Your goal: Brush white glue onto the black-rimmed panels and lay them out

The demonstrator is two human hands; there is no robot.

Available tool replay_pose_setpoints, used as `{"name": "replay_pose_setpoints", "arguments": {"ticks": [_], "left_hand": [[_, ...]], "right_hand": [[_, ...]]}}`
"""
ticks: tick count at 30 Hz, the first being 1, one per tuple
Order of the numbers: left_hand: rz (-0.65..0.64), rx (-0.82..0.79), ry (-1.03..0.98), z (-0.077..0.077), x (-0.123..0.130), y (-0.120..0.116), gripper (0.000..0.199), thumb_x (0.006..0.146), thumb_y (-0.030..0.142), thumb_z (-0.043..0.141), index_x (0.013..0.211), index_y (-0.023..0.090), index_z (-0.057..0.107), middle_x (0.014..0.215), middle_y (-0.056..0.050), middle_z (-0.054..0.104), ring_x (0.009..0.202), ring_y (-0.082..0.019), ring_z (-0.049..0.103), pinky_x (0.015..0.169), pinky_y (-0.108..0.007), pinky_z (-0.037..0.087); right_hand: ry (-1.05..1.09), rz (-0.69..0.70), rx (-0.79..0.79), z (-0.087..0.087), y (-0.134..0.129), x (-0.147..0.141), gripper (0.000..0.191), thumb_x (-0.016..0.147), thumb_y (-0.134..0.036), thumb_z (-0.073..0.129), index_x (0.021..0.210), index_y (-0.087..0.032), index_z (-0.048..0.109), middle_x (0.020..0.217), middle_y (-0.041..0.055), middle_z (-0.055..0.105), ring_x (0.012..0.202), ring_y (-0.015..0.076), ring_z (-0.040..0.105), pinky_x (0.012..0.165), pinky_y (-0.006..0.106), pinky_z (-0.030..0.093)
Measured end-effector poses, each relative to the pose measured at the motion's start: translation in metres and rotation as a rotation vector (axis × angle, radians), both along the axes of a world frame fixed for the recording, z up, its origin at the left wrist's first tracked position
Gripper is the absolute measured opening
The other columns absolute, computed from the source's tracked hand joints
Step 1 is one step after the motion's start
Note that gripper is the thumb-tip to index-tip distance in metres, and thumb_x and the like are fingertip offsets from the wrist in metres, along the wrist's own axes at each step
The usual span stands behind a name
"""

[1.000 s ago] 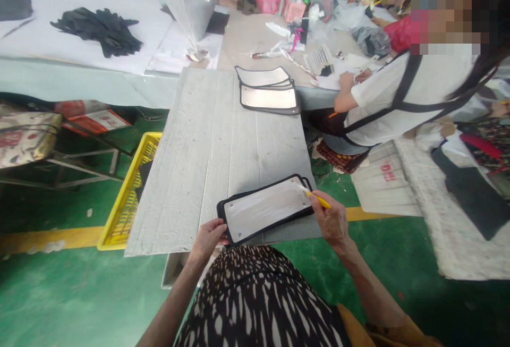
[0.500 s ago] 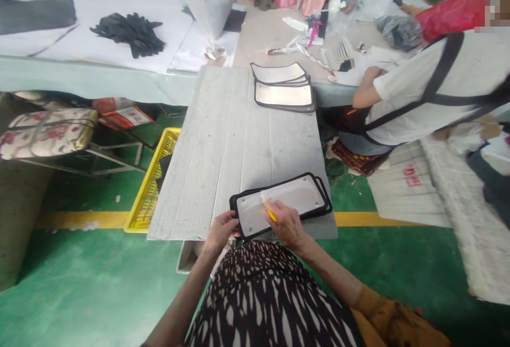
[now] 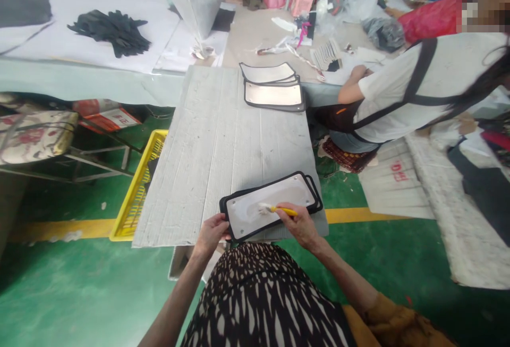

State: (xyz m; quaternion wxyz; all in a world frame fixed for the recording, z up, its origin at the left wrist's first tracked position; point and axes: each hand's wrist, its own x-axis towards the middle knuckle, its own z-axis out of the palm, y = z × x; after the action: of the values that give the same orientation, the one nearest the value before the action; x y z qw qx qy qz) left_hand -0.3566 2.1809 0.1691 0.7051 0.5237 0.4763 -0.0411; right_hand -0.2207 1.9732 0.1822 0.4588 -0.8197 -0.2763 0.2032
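A black-edged white panel (image 3: 285, 193) with small round metal studs near its corners lies tilted on top of a similar one, at the near end of a grey board. My left hand (image 3: 212, 233) pinches its left edge between thumb and fingers. In my right hand (image 3: 299, 226) is a brush with a yellow handle (image 3: 286, 211), the fingers closed round it. The white-coated bristles (image 3: 264, 208) touch the panel's face near its middle, where a darker, damp-looking patch shows around them.
Several more black-edged panels (image 3: 273, 93) lie at the board's far end. The grey board (image 3: 223, 140) meets a long worktable (image 3: 79, 81). A yellow basket (image 3: 129, 203) stands on the floor at left. At right sits a co-worker in a white top (image 3: 392, 92).
My right hand has moved right over the panel, and the brush handle now points more sideways. The bristles sit slightly lower. My left hand keeps its hold. The whole view has shifted a little.
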Motion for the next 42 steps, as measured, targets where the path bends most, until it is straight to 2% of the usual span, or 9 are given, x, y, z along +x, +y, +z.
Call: {"name": "replay_pose_setpoints", "arguments": {"ticks": [4,8,14,17,21,25,30,36,42], "left_hand": [[0.004,0.011,0.01,0.002,0.002,-0.002,0.013,0.058,0.009,0.06,0.07,0.012,0.062,0.056,0.0,0.063,0.043,-0.01,0.056,0.042,-0.018,0.046],[0.026,0.054,0.01,0.004,0.004,-0.005,0.016,0.056,0.009,0.057,0.072,0.013,0.06,0.054,0.002,0.061,0.042,-0.01,0.054,0.04,-0.018,0.046],[0.088,0.022,-0.025,0.013,0.0,-0.004,0.031,0.054,0.015,0.064,0.084,0.014,0.06,0.059,0.002,0.063,0.048,-0.014,0.059,0.046,-0.024,0.051],[0.14,-0.024,-0.071,0.025,-0.004,0.0,0.042,0.052,0.016,0.069,0.094,0.014,0.061,0.067,-0.001,0.068,0.053,-0.015,0.062,0.05,-0.025,0.052],[0.253,-0.049,-0.096,0.043,-0.01,0.011,0.05,0.047,0.016,0.077,0.095,0.013,0.062,0.066,-0.002,0.069,0.052,-0.015,0.061,0.05,-0.025,0.051],[0.357,-0.052,-0.121,0.051,-0.016,0.027,0.051,0.044,0.013,0.079,0.092,0.014,0.062,0.063,-0.001,0.068,0.049,-0.014,0.06,0.047,-0.024,0.05],[0.437,-0.007,-0.209,0.049,-0.011,0.062,0.041,0.049,0.008,0.076,0.087,0.014,0.062,0.058,0.002,0.065,0.049,-0.013,0.06,0.048,-0.022,0.05],[0.41,0.021,-0.277,0.047,0.03,0.117,0.033,0.051,0.004,0.071,0.082,0.013,0.063,0.058,-0.001,0.066,0.049,-0.013,0.059,0.047,-0.021,0.05],[0.222,0.083,-0.329,0.039,0.12,0.145,0.026,0.055,0.007,0.07,0.079,0.013,0.063,0.054,0.001,0.062,0.046,-0.014,0.058,0.047,-0.025,0.05]], "right_hand": [[-0.169,-0.189,-0.097,-0.008,-0.02,0.027,0.036,0.091,-0.043,0.044,0.092,-0.019,0.071,0.089,0.007,0.072,0.079,0.0201,0.066,0.075,0.029,0.05],[-0.386,-0.269,-0.215,-0.004,-0.046,0.042,0.041,0.093,-0.044,0.039,0.097,-0.017,0.07,0.093,0.0113,0.071,0.082,0.0221,0.066,0.075,0.031,0.049],[-0.522,-0.263,-0.182,0.027,-0.073,0.047,0.042,0.094,-0.043,0.038,0.101,-0.015,0.069,0.094,0.0128,0.07,0.082,0.0205,0.065,0.073,0.03,0.049],[-0.419,-0.399,-0.024,0.052,-0.086,0.051,0.038,0.089,-0.046,0.049,0.095,-0.015,0.07,0.085,0.01,0.07,0.077,0.0203,0.064,0.071,0.03,0.051],[-0.092,-0.624,0.208,0.076,-0.104,0.055,0.035,0.083,-0.046,0.06,0.097,-0.016,0.07,0.068,0.0032,0.064,0.057,0.0139,0.056,0.055,0.025,0.048],[0.096,-0.768,0.351,0.077,-0.112,0.058,0.038,0.078,-0.047,0.067,0.096,-0.014,0.07,0.07,0.0046,0.065,0.054,0.012,0.053,0.048,0.023,0.044],[0.199,-0.864,0.38,0.067,-0.104,0.051,0.041,0.072,-0.049,0.072,0.095,-0.014,0.071,0.073,0.0051,0.066,0.057,0.0121,0.053,0.05,0.023,0.046],[0.25,-0.905,0.383,0.072,-0.08,0.035,0.041,0.069,-0.048,0.074,0.091,-0.014,0.071,0.071,0.0046,0.066,0.055,0.0112,0.052,0.05,0.022,0.045],[0.224,-0.908,0.412,0.078,-0.068,0.021,0.039,0.069,-0.046,0.074,0.089,-0.014,0.071,0.073,0.0059,0.066,0.054,0.0117,0.051,0.047,0.023,0.043]]}}
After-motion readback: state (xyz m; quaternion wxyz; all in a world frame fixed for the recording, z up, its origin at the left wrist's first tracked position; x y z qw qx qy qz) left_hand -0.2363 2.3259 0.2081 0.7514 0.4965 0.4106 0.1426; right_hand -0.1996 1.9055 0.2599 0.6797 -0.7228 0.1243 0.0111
